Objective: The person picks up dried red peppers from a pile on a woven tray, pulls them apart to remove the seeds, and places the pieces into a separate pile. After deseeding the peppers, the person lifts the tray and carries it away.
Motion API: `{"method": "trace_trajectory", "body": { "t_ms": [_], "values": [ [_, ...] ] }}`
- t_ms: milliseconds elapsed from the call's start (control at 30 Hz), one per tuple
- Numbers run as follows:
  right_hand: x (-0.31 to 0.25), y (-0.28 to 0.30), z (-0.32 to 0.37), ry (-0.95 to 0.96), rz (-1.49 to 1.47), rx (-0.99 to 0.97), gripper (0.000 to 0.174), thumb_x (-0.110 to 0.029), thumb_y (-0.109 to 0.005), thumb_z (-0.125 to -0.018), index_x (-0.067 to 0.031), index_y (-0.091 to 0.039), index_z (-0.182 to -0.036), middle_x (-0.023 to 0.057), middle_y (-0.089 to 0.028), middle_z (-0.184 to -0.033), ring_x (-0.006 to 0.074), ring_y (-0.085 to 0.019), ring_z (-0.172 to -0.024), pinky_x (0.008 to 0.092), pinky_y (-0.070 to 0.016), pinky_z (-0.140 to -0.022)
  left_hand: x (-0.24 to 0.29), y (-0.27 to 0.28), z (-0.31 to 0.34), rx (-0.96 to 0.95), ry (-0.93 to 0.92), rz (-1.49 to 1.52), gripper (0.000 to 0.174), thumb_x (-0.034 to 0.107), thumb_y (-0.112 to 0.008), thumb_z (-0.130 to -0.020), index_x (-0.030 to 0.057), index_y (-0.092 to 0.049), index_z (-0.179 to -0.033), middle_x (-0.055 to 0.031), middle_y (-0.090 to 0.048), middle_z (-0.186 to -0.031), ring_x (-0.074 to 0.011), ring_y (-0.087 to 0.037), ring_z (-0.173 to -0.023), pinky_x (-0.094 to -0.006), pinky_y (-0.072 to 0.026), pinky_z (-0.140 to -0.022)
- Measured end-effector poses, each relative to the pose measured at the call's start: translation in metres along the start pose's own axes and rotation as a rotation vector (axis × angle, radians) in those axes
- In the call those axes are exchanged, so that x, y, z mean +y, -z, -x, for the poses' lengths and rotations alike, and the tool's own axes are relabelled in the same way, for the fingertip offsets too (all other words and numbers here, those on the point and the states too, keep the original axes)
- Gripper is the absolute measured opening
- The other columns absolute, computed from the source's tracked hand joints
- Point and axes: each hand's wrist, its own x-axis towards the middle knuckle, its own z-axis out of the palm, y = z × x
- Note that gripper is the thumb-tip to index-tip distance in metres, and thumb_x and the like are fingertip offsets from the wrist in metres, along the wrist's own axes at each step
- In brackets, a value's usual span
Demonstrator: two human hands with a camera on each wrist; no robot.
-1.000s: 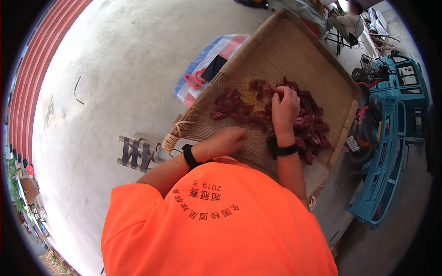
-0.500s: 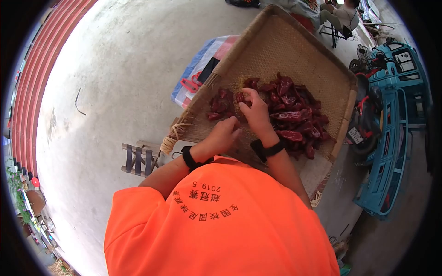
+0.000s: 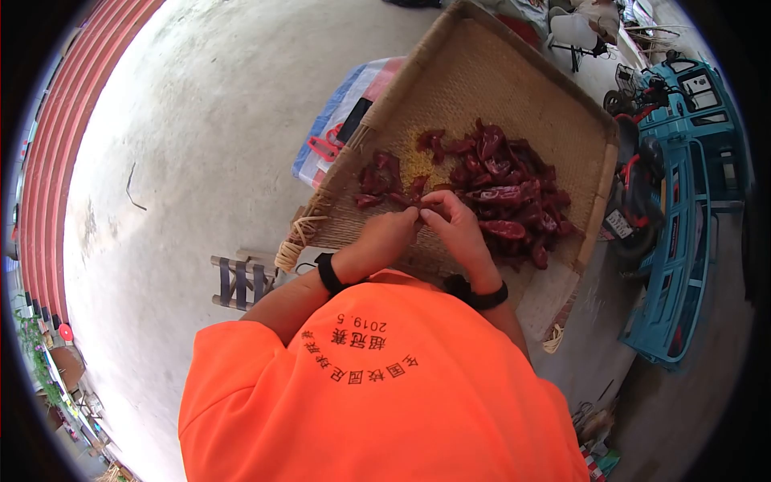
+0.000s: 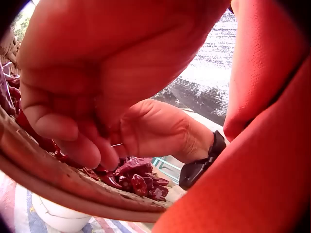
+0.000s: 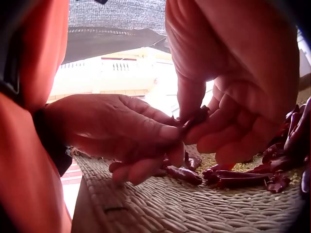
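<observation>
A woven tray [image 3: 514, 72] holds a heap of dark red dried peppers [image 3: 514, 197], a smaller group of them [image 3: 377, 177] on its left side, and yellow seeds [image 3: 415, 161] between. Over the tray's near part the two hands meet. In the right wrist view a dark red pepper piece [image 5: 197, 116] is pinched between the thumb and fingers of my right hand [image 5: 238, 73]. My left hand [image 5: 121, 131] pinches the other end of that piece. In the left wrist view the fingers of my left hand [image 4: 97, 87] are curled and hide the piece.
Left of the tray, a striped sheet [image 3: 321, 136] bears red-handled scissors [image 3: 324, 146] and a dark phone [image 3: 353, 120]. A small strapped stool [image 3: 241, 281] stands at lower left. To the right are a motorcycle [image 3: 634, 201] and a blue three-wheeled vehicle [image 3: 683, 241]. A person sits beyond the tray.
My right hand has come from the heap toward the near left with a pepper piece and now meets my left hand. The left hand has shifted only slightly.
</observation>
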Motion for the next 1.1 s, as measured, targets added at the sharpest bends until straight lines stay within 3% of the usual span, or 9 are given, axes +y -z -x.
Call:
{"method": "trace_trajectory", "body": {
  "t_ms": [300, 333, 433, 567, 667, 800, 933, 1000, 1100],
  "values": [
    [-0.022, 0.041, 0.019, 0.036, 0.361, 0.482, 0.020, -0.016, -0.062, -0.093, -0.0044, -0.060, -0.109, 0.0065, -0.065, -0.085, 0.0139, -0.060, -0.073, 0.0308, -0.0487, -0.067, 0.010, 0.035, 0.017, 0.165, -0.058, -0.168, 0.014, 0.021, -0.061, -0.090, 0.0088, -0.056, -0.097, -0.0145, -0.059, -0.087, -0.0358, -0.063, -0.082, -0.0457, -0.0497, -0.066],
    [-0.023, 0.054, 0.024, -0.024, 0.423, 0.508, 0.024, -0.021, -0.062, -0.094, -0.0047, -0.061, -0.112, 0.0103, -0.066, -0.099, 0.0219, -0.063, -0.089, 0.0345, -0.0496, -0.079, 0.015, 0.045, 0.021, 0.204, -0.002, -0.192, 0.015, 0.019, -0.062, -0.089, 0.0093, -0.057, -0.099, -0.0151, -0.055, -0.092, -0.0359, -0.062, -0.085, -0.0451, -0.0502, -0.068],
    [-0.012, 0.101, 0.036, 0.262, 0.830, 0.731, 0.029, -0.024, -0.062, -0.094, -0.0049, -0.061, -0.117, 0.0134, -0.062, -0.115, 0.0288, -0.059, -0.107, 0.0389, -0.0460, -0.093, 0.010, 0.057, 0.022, 0.243, 0.153, -0.389, 0.043, 0.017, -0.068, -0.082, 0.0103, -0.055, -0.123, -0.0153, -0.048, -0.109, -0.0356, -0.062, -0.090, -0.0450, -0.0523, -0.073],
    [0.046, 0.189, 0.047, 0.075, 0.909, 0.998, 0.042, -0.036, -0.057, -0.096, -0.0065, -0.060, -0.125, 0.0162, -0.058, -0.128, 0.0341, -0.053, -0.119, 0.0433, -0.0418, -0.101, -0.002, 0.048, 0.016, 0.149, 0.142, -0.426, 0.052, 0.016, -0.069, -0.081, 0.0082, -0.051, -0.129, -0.0165, -0.047, -0.114, -0.0356, -0.057, -0.103, -0.0448, -0.0508, -0.083],
    [0.088, 0.225, 0.052, -0.160, 0.818, 0.971, 0.049, -0.045, -0.052, -0.097, -0.0077, -0.061, -0.127, 0.0171, -0.056, -0.133, 0.0342, -0.048, -0.126, 0.0430, -0.0386, -0.105, -0.016, 0.027, 0.002, 0.132, -0.001, -0.414, 0.053, 0.015, -0.070, -0.080, 0.0073, -0.050, -0.129, -0.0171, -0.047, -0.116, -0.0364, -0.054, -0.108, -0.0448, -0.0505, -0.085],
    [0.117, 0.227, 0.044, -0.149, 0.731, 0.927, 0.051, -0.047, -0.050, -0.097, -0.0087, -0.063, -0.127, 0.0181, -0.055, -0.135, 0.0343, -0.043, -0.132, 0.0417, -0.0324, -0.110, -0.006, 0.009, -0.011, 0.125, -0.119, -0.383, 0.057, 0.011, -0.070, -0.076, 0.0044, -0.049, -0.129, -0.0192, -0.047, -0.126, -0.0385, -0.050, -0.115, -0.0449, -0.0491, -0.092],
    [0.107, 0.176, 0.019, -0.101, 0.207, 0.867, 0.048, -0.046, -0.052, -0.097, -0.0112, -0.063, -0.128, 0.0198, -0.051, -0.138, 0.0342, -0.039, -0.134, 0.0415, -0.0294, -0.112, 0.009, 0.002, -0.012, 0.039, -0.107, -0.363, 0.064, 0.009, -0.071, -0.075, 0.0023, -0.045, -0.133, -0.0219, -0.044, -0.135, -0.0408, -0.048, -0.119, -0.0452, -0.0470, -0.098],
    [0.101, 0.149, 0.004, -0.182, 0.312, 0.885, 0.049, -0.047, -0.054, -0.095, -0.0136, -0.062, -0.130, 0.0268, -0.036, -0.145, 0.0404, -0.038, -0.133, 0.0428, -0.0302, -0.111, 0.010, 0.001, -0.008, 0.056, -0.136, -0.346, 0.072, 0.010, -0.072, -0.074, 0.0018, -0.039, -0.138, -0.0240, -0.042, -0.137, -0.0424, -0.047, -0.121, -0.0461, -0.0461, -0.099],
    [0.098, 0.109, -0.018, -0.110, 0.377, 0.855, 0.050, -0.048, -0.058, -0.093, -0.0134, -0.061, -0.129, 0.0263, -0.039, -0.142, 0.0419, -0.040, -0.130, 0.0449, -0.0321, -0.110, 0.010, 0.000, -0.006, 0.071, -0.101, -0.330, 0.084, 0.012, -0.073, -0.074, 0.0014, -0.030, -0.145, -0.0270, -0.038, -0.141, -0.0439, -0.046, -0.124, -0.0473, -0.0443, -0.101]
  ]
}}
